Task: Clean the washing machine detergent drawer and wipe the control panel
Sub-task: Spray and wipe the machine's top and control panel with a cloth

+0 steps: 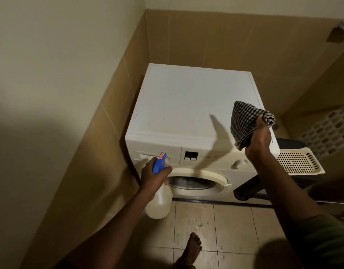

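Head: right hand aloft, probably around cloth

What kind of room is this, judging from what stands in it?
Probably a small home laundry corner or utility room. A front-loading washing machine stands in a corner of tiled walls on a tiled floor, and a perforated plastic basket sits beside it.

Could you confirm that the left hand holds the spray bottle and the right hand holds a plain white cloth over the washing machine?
Not quite: the head view shows the cloth in the right hand is black-and-white checked, not plain white. The left hand does hold the spray bottle.
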`<state>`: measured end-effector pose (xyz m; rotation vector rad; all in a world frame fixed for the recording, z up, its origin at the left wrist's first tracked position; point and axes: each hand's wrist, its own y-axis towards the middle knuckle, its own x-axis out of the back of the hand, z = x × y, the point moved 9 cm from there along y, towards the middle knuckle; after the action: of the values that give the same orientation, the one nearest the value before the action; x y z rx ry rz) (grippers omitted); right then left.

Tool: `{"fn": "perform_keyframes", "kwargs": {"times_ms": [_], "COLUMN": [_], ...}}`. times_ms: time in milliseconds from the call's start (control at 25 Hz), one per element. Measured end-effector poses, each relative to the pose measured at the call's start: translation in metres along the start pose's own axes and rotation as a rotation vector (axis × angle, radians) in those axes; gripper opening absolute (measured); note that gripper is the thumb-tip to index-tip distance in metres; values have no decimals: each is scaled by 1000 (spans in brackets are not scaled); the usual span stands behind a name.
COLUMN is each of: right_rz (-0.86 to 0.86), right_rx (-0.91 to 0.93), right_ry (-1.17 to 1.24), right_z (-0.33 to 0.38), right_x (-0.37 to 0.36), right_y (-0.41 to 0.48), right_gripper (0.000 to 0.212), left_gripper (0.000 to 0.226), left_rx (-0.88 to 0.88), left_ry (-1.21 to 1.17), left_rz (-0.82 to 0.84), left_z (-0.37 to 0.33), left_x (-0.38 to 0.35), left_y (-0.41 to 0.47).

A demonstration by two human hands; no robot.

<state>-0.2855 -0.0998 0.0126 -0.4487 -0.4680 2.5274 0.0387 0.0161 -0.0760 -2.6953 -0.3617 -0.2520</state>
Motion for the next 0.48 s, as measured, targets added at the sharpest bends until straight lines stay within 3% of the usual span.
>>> {"fn": "perform_keyframes", "kwargs": {"times_ms": [320, 480], "right_rz": [-27, -111], "right_rx": [120, 220], "right_ry": [-310, -367], "right_z": [-9, -1], "right_x": [-39, -50], "right_y": [-56, -59], "right_gripper": [29, 39], "left_gripper": [12, 11], "left_rx": [-21, -16], "left_ry": [-53, -80], "left_rz": [-107, -176], "left_z": [26, 28], "left_x": [88, 95], "left_y": [-29, -32]}}
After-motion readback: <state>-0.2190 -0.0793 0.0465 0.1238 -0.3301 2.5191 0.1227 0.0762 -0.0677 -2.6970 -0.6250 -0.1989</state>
